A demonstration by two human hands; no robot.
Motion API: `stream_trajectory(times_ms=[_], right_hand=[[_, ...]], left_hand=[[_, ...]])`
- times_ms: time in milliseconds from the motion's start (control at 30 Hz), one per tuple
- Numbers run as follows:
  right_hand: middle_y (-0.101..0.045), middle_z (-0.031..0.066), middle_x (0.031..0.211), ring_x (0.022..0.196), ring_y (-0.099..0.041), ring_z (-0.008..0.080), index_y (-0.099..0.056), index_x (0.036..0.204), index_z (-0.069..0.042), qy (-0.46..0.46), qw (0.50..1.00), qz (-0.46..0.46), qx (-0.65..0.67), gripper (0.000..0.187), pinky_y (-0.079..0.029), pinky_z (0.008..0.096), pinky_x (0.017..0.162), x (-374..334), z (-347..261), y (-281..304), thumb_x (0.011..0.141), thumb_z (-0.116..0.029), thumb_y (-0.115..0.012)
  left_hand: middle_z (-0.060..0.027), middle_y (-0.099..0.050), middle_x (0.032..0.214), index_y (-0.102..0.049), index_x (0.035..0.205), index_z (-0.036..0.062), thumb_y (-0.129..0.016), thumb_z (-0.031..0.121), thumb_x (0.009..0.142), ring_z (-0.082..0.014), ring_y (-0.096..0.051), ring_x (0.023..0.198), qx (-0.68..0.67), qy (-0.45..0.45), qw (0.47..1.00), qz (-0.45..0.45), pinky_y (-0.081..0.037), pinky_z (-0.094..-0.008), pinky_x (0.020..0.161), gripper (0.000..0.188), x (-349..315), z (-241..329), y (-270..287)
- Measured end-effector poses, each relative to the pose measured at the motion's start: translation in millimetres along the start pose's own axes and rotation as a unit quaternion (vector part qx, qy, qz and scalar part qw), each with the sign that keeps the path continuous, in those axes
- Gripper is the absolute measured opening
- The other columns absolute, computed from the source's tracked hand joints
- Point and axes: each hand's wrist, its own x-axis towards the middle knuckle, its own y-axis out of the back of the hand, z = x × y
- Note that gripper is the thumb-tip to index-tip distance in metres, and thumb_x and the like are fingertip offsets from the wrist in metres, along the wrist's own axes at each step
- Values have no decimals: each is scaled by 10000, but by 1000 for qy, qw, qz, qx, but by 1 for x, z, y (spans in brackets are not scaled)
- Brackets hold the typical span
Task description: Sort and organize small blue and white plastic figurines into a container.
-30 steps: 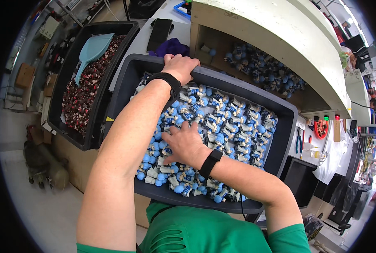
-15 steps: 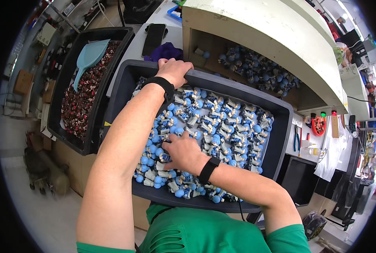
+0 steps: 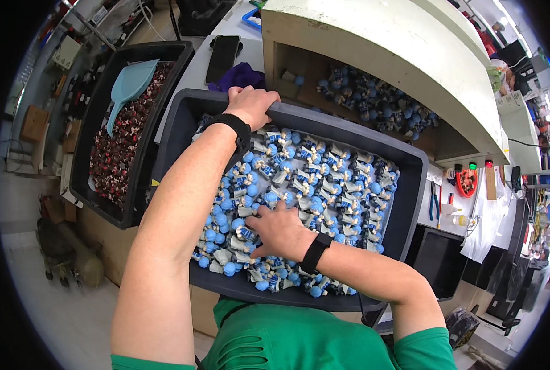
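Note:
A dark grey plastic bin (image 3: 414,185) stands in front of my body, tilted across the view. Many small figurines (image 3: 324,169) with blue round heads and white and blue bodies lie in it, in rough rows toward the right and more jumbled at the left. My left hand (image 3: 252,106) has its fingers closed over the bin's far rim. Over the left part of the figurines, my right hand (image 3: 282,233) rests with fingers spread and pointing left, touching them. Whatever lies under its palm is hidden. Both wrists wear black bands.
A black bin (image 3: 77,179) at the left holds dark red pieces and a light blue dustpan (image 3: 133,83). Beyond my bin, a cream shelf box (image 3: 373,37) covers more figurines. A phone (image 3: 224,58) and purple cloth (image 3: 241,75) lie on the table; pliers (image 3: 434,200) lie at right.
My right hand has shifted a little to the right and nearer to me over the figurines, fingers still spread. My left hand stays on the rim.

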Motion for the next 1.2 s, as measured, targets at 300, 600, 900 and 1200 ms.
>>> stream_trajectory(times_ms=[300,600,900,1200], right_hand=[[-564,90,1166,996,-631,346,-500,1317,-217,54,997,-14,-50,807,-446,581,839,-16,-25,-13,652,-585,-772],[-584,62,1162,985,-639,307,-546,1262,-205,38,996,-26,-80,530,-419,535,848,-4,-29,-27,764,-263,-718],[-602,105,1099,878,-674,291,-633,1114,-154,104,993,49,-38,307,-548,387,679,0,-12,-34,808,-137,-646],[-609,139,1070,970,-625,322,-591,1127,-73,131,957,121,227,407,-517,388,821,-15,38,-19,737,-145,-681]], left_hand=[[-32,-641,1074,-608,1136,206,-724,179,784,-253,-530,1094,0,-9,1000,8,-282,-445,967,371,1,2,1],[-24,-650,1046,-616,1106,205,-726,181,771,-255,-548,1071,3,-15,1000,19,-301,-449,938,354,0,3,0],[-23,-647,1030,-621,1086,204,-714,177,775,-256,-540,1066,-5,-21,999,37,-296,-443,954,326,-2,-1,-2],[-30,-651,1022,-627,1089,199,-737,149,759,-258,-545,1062,-20,-26,998,45,-288,-444,961,352,4,2,-8]])
